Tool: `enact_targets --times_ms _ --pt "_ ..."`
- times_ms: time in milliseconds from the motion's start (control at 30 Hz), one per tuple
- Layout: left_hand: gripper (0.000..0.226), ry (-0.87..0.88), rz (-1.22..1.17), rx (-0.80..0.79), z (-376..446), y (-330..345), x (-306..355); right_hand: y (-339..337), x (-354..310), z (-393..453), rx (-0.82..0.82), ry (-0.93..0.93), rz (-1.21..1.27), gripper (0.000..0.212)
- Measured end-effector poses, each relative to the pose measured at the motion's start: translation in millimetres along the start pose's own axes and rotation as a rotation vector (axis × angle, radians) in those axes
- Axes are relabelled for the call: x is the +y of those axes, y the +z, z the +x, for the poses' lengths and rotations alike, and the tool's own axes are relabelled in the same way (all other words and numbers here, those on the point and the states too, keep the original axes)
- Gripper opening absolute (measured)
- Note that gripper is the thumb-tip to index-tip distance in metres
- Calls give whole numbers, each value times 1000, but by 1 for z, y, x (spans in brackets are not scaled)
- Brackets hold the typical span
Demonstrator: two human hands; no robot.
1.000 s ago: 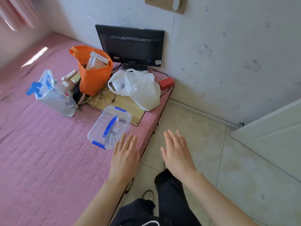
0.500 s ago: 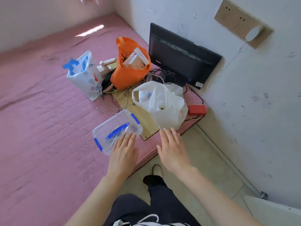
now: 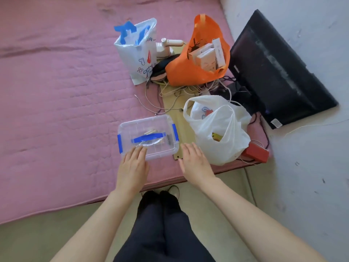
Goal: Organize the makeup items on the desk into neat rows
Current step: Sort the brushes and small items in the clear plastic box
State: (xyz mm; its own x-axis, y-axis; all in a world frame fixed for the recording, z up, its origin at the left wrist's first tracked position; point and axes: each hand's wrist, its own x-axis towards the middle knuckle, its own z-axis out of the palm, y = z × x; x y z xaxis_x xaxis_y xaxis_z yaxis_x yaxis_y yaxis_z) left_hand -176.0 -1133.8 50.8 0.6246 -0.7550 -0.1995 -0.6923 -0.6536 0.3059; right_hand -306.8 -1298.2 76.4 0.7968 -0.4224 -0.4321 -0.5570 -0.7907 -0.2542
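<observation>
Your left hand (image 3: 132,167) lay flat, fingers straight, fingertips on the near edge of the clear box (image 3: 148,137) on the pink bed; your right hand (image 3: 195,162) hovered open just right of it. The box looked light, rigid, slippery; its blue handle (image 3: 147,138) seemed the best hold.

Clear plastic box (image 3: 149,136), blue latches and handle, lid shut, small items inside, on pink mattress

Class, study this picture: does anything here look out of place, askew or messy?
Yes. A tangle of loose cables sprawls over the wooden board and onto the pink mat. The black monitor leans against the wall rather than standing upright. The clear plastic box sits closed; no makeup is laid out in rows.
</observation>
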Motion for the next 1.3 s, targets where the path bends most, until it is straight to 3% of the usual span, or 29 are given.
enact_targets --times_ms 367,500,700,933,1067,1200,1300 --pt "41 -184 -94 28 68 71 -94 55 -6 125 -13 9 -20 52" --pt "56 -264 -133 30 81 103 -122 87 8 158 -27 105 -2 59" --pt "60 -577 -512 30 92 139 -132 119 32 192 -72 210 128 66" --pt "47 -717 -498 189 100 163 -129 145 53 206 138 157 286 52" --pt "36 -736 -535 227 100 174 -140 163 63 210 184 66 205 61" --pt "29 -747 -496 279 102 181 -145 161 63 210 287 85 419 51" --pt "28 -763 -428 313 102 185 -144 168 64 210 351 68 347 50"
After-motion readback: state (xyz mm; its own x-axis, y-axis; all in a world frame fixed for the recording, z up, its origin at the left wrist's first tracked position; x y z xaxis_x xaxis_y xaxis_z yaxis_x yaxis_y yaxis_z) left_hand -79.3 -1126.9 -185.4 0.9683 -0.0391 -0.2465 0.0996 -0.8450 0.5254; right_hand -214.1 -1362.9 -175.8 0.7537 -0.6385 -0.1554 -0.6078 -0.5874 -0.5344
